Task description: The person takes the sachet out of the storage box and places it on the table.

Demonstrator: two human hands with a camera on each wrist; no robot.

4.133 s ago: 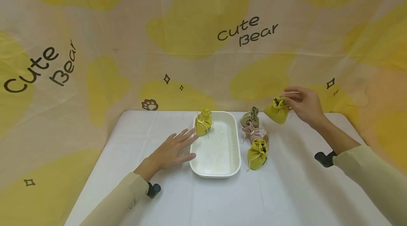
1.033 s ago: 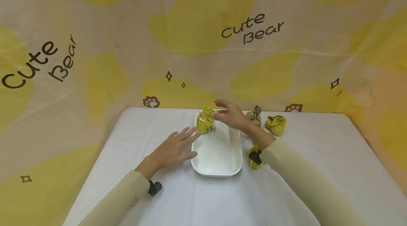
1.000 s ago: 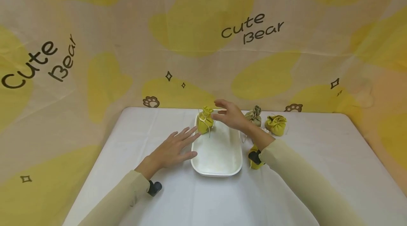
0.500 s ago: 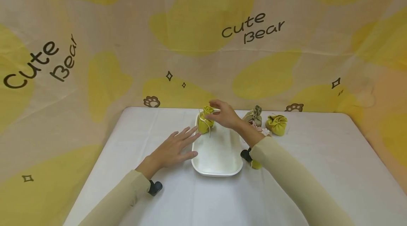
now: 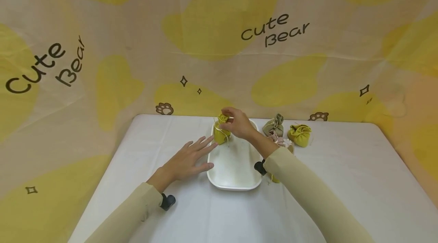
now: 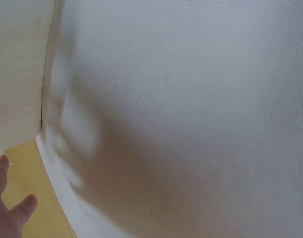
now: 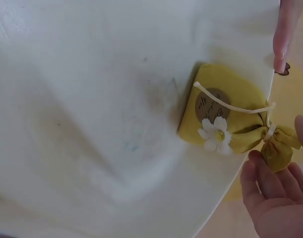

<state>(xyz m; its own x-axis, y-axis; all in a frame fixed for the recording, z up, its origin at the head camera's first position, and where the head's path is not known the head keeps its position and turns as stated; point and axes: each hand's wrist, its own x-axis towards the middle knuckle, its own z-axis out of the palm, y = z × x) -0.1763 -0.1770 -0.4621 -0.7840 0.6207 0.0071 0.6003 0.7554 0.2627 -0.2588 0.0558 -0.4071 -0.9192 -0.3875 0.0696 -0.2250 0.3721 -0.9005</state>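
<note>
A yellow drawstring pouch (image 5: 220, 135) stands at the far left corner inside the white tray (image 5: 234, 188). In the right wrist view the pouch (image 7: 230, 106) shows a white flower, a round brown label and a pale cord tied at its neck. My right hand (image 5: 238, 123) has its thumb and fingers around the gathered top. The right hand (image 7: 277, 193) shows fingers touching the ruffle, thumb on the other side. My left hand (image 5: 186, 160) lies with fingers spread at the tray's left rim, fingertips near the pouch. Only part of the left hand (image 6: 10, 210) shows in its wrist view.
Right of the tray sit a grey-green pouch (image 5: 274, 125), a pink pouch (image 5: 282, 142) with a flower, and a yellow pouch (image 5: 300, 135). Another yellow pouch (image 5: 275, 179) is mostly hidden by the right sleeve. A patterned cloth (image 5: 212, 64) hangs behind the white table (image 5: 154, 136).
Earlier, my right hand held a yellow pouch at the right; that pouch now sits on the table. The hand has moved left and closed round the tray pouch's top. My left hand stays put.
</note>
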